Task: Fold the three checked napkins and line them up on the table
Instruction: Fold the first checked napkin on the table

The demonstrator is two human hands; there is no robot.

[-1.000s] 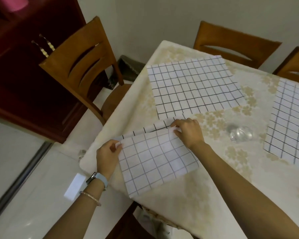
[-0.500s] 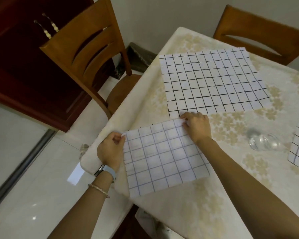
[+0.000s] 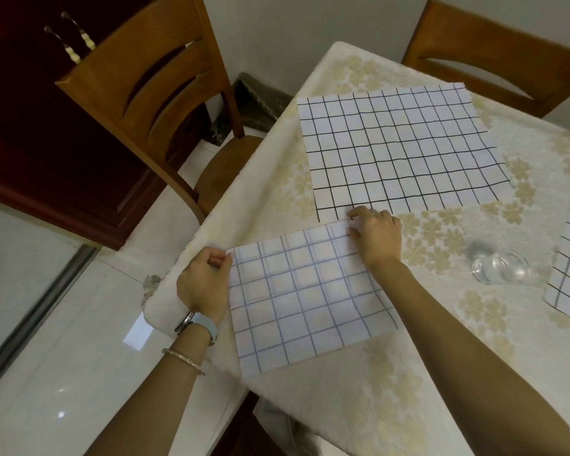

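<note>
**Soft cloth, smooth wood, shiny floor**

The counter (image 3: 425, 373) has a cream cloth over it, soft and matt, with pale gold flowers on it. The folded napkin (image 3: 303, 291) is thin and matt, and its lines look faint. The open napkin (image 3: 399, 149) is matt and a bit wrinkly, with sharp black lines. I cannot tell if they are cloth or paper. The chair (image 3: 139, 77) is smooth brown wood with a soft shine. The floor (image 3: 63, 357) is glossy white tile. The glass (image 3: 500, 269) is clear and shiny. The bracelet (image 3: 183, 357) looks like shiny metal.
</note>
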